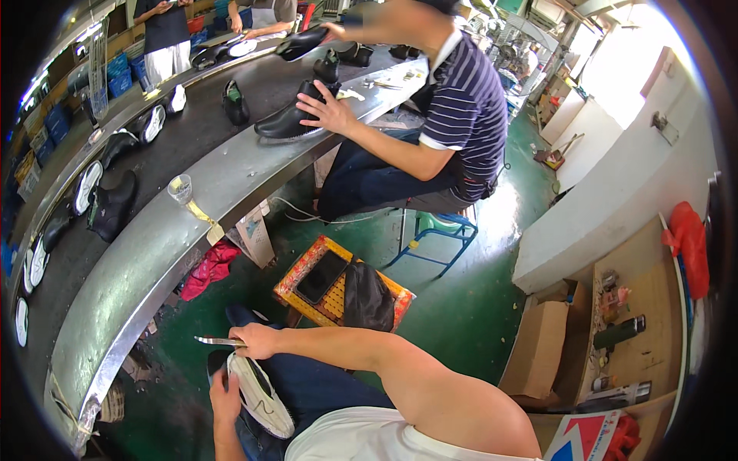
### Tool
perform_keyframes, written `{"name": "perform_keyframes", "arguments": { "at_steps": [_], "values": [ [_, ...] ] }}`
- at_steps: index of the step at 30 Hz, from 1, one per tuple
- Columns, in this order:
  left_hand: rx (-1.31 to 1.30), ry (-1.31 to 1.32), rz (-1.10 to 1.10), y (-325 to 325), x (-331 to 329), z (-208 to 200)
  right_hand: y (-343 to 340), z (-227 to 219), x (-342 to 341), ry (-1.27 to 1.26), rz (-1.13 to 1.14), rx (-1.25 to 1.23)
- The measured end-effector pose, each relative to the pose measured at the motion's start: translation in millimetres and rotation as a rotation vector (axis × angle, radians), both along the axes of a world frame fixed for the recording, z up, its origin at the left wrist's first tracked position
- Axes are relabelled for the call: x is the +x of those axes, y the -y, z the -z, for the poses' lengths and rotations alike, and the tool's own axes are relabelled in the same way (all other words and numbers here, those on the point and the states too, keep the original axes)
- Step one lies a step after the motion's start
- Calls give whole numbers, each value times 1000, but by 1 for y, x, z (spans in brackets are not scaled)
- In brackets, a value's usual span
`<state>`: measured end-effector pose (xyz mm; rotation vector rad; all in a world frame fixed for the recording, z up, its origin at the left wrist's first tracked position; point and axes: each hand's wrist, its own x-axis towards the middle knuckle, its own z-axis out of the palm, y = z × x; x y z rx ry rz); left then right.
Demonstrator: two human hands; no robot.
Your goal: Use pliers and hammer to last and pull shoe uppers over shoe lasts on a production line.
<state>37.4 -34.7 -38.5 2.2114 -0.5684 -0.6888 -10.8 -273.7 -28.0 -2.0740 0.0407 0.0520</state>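
Observation:
On my lap lies a shoe point(264, 397), its pale sole turned up and a dark part showing at the toe end. My left hand point(225, 397) is closed on the side of this shoe, steadying it against my thigh. Just above the shoe's far end, my right hand point(257, 341) is closed round a slim silver metal tool point(218, 341). The tool points to the left, apart from the sole; its exact kind I cannot make out.
A curved metal bench point(154, 250) with a dark belt carries several black shoes. Across from me a seated co-worker point(469, 100) handles black shoes. A yellow stool point(327, 303) bears a phone point(322, 276) and a black cloth point(367, 298). At right stand cardboard boxes point(538, 349).

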Motion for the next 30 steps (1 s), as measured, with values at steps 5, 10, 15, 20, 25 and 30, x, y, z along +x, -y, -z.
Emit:
{"name": "perform_keyframes", "arguments": {
  "at_steps": [5,10,15,20,25,30],
  "values": [
    [-349,-493,25,33,30,3,-6,-5,11,-52,-17,-195],
    [-557,-746,-91,15,23,2,-15,14,12,-51,64,-131],
    [-428,-344,-76,15,-5,-27,-3,-41,-63,-268,127,462],
    [-609,172,-48,-42,-41,-63,-23,-98,-150,-432,-45,145],
    [-681,185,-198,-78,-70,-83,-63,-130,-140,-319,-334,119],
    [-667,186,-236,-95,-73,-84,-83,-125,-106,-512,-422,349]
  ]
}}
